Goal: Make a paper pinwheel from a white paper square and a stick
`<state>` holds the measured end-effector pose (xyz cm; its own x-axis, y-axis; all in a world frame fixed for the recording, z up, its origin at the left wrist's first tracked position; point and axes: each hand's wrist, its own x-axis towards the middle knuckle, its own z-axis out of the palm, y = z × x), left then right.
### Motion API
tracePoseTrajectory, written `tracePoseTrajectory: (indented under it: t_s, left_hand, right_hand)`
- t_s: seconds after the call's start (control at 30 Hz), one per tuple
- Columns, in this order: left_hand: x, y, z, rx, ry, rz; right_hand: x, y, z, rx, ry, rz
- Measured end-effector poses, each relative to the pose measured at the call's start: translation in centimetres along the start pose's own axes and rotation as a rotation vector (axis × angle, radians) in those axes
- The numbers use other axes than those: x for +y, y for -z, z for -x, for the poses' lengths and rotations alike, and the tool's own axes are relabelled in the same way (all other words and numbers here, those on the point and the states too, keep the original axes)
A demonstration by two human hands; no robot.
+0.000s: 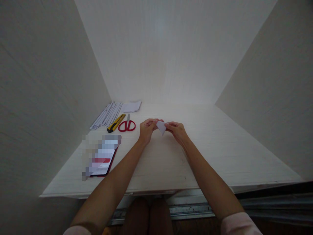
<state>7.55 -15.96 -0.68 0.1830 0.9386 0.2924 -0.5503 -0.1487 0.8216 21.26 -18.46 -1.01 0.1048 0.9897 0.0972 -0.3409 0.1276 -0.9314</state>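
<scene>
A small folded piece of white paper (161, 127) is held between both hands just above the white table (220, 153). My left hand (147, 128) pinches its left edge with thumb and fingers. My right hand (176, 129) pinches its right side. The paper's lower tip points down toward the table. Both forearms reach in from the near edge.
Red-handled scissors (126, 124) and a yellow utility knife (116, 123) lie left of my hands. Behind them are a bundle of white paper strips (106, 115) and a small stack of white sheets (131, 106). A phone (102, 160) lies near the front left. White walls enclose three sides.
</scene>
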Motion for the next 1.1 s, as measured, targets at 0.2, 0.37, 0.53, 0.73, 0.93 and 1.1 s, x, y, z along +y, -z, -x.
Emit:
tracePoseTrajectory:
  t_s: [0.2, 0.37, 0.53, 0.73, 0.93, 1.1]
  left_hand:
    - [0.0, 0.0, -0.1, 0.013, 0.036, 0.034]
    - [0.0, 0.3, -0.1, 0.013, 0.041, 0.054]
    - [-0.1, 0.4, -0.2, 0.013, 0.047, 0.054]
    - [-0.6, 0.5, -0.3, 0.019, 0.060, 0.037]
    - [-0.6, 0.3, -0.2, 0.038, 0.055, -0.012]
    - [-0.5, 0.4, -0.3, 0.038, 0.065, -0.060]
  right_hand:
    - [-0.2, -0.1, 0.1, -0.009, 0.000, 0.021]
    - [-0.2, 0.0, 0.0, -0.048, -0.002, 0.023]
    - [-0.1, 0.3, 0.0, -0.070, -0.001, 0.045]
    - [0.2, 0.3, -0.1, -0.056, -0.001, 0.033]
    - [0.8, 0.2, 0.0, -0.068, -0.087, 0.082]
    - [0.6, -0.1, 0.3, -0.084, -0.143, 0.147]
